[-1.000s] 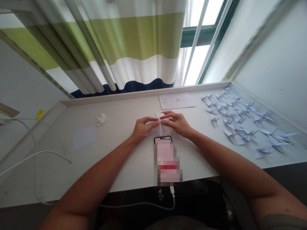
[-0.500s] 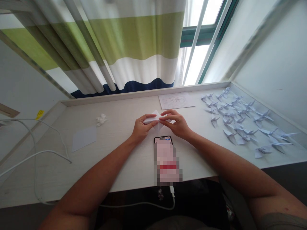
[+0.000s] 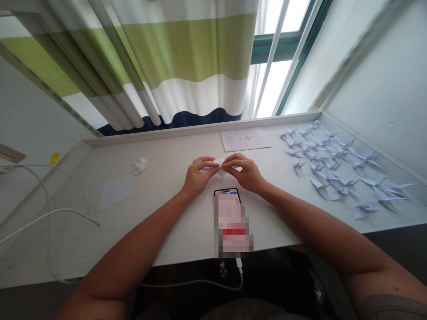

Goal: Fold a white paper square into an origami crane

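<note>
Near the middle of the desk, a small piece of folded white paper [image 3: 219, 162] is pinched between both hands. My left hand [image 3: 199, 175] grips its left side between thumb and fingers. On the other side, my right hand [image 3: 246, 172] pinches it with thumb and fingertips close to those of the left. Fingers cover much of the paper, so its exact folds are hard to make out. Just below the hands lies a phone [image 3: 230, 222], its screen mostly blurred out, with a white charging cable [image 3: 239, 264] plugged into its lower end.
Several folded paper cranes [image 3: 330, 164] spread across the right of the desk [image 3: 173, 160]. A printed sheet [image 3: 246, 139] lies beyond the hands. On the left are a crumpled tissue [image 3: 140, 166], a blank paper sheet [image 3: 116, 192] and a looping white cable [image 3: 71, 212].
Both hands have drawn their fingertips together at the paper's centre. The paper looks flatter and narrower, with less of it sticking out above and below the fingers.
</note>
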Demonstrator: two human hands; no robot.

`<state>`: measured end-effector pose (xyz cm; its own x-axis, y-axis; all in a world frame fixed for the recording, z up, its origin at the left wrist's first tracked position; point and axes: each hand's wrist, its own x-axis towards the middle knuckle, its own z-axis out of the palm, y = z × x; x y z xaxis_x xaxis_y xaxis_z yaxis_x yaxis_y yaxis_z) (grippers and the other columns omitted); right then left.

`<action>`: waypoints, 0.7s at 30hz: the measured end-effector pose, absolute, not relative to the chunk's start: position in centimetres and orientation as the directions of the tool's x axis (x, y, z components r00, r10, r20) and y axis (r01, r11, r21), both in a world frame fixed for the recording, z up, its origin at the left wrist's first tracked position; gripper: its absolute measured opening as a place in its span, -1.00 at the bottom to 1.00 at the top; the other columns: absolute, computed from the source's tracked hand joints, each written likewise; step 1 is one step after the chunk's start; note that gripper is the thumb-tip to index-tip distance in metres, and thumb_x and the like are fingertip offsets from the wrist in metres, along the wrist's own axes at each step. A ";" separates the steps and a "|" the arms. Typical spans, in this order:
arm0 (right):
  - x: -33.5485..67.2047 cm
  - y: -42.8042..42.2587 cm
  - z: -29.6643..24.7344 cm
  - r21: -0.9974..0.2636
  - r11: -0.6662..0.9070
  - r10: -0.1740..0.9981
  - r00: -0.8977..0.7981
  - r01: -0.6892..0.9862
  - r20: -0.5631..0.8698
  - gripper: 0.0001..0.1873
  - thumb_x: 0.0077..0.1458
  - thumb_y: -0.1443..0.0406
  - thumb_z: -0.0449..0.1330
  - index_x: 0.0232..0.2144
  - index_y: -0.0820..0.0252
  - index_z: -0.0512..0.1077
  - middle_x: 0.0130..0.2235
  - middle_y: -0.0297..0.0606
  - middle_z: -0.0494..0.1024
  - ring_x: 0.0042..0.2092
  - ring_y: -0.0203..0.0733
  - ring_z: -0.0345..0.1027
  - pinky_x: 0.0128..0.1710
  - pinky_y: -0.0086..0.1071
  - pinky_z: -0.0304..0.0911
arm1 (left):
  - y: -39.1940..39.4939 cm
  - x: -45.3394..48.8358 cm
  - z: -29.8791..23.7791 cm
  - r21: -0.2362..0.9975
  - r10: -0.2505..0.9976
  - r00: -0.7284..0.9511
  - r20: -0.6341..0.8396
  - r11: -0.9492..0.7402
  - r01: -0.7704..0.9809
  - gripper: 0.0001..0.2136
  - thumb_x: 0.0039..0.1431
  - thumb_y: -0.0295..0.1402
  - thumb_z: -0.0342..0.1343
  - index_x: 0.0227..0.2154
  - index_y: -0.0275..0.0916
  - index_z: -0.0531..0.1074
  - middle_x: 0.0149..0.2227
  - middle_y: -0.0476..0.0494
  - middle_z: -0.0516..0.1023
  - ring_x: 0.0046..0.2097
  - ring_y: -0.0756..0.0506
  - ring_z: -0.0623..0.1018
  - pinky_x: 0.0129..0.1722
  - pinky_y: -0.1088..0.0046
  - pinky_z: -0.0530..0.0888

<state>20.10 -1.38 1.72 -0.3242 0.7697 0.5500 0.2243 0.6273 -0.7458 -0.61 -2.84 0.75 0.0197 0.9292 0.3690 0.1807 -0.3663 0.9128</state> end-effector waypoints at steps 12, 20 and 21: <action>20.4 0.0 0.4 -0.705 0.643 0.763 -0.334 0.300 0.554 -0.86 0.30 0.19 0.33 -0.28 0.04 0.68 -0.14 -0.20 0.69 -0.08 -0.06 0.56 0.01 -0.10 0.47 | -2.2 -1.0 0.1 0.830 0.893 0.069 0.445 -0.440 0.343 -0.94 0.22 -0.33 0.38 -0.27 -0.14 0.72 -0.08 -0.17 0.70 -0.03 -0.16 0.65 0.12 0.19 0.56; 20.8 1.0 -0.5 -0.709 0.554 0.818 -0.440 0.436 0.369 -0.88 0.21 0.37 0.36 -0.30 0.05 0.71 -0.13 -0.20 0.72 -0.05 -0.04 0.58 0.07 -0.10 0.44 | -1.9 -1.0 -0.1 0.673 0.912 0.194 0.361 -0.399 0.622 -0.92 0.25 -0.41 0.33 -0.28 -0.13 0.72 -0.16 -0.17 0.72 0.00 -0.23 0.63 0.15 0.09 0.51; 20.8 1.1 -0.6 -0.707 0.554 0.818 -0.446 0.439 0.364 -0.87 0.21 0.37 0.36 -0.29 0.05 0.72 -0.11 -0.20 0.73 -0.04 -0.04 0.59 0.09 -0.10 0.44 | -1.9 -1.0 -0.1 0.657 0.915 0.214 0.342 -0.395 0.642 -0.92 0.26 -0.40 0.33 -0.25 -0.13 0.72 -0.15 -0.17 0.72 -0.01 -0.24 0.63 0.14 0.09 0.51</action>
<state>20.80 1.08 -0.56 -0.4455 0.8182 0.3635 0.4394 0.5536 -0.7074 -1.01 -1.92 -0.10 0.2137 0.9151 0.3420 0.6416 -0.3955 0.6572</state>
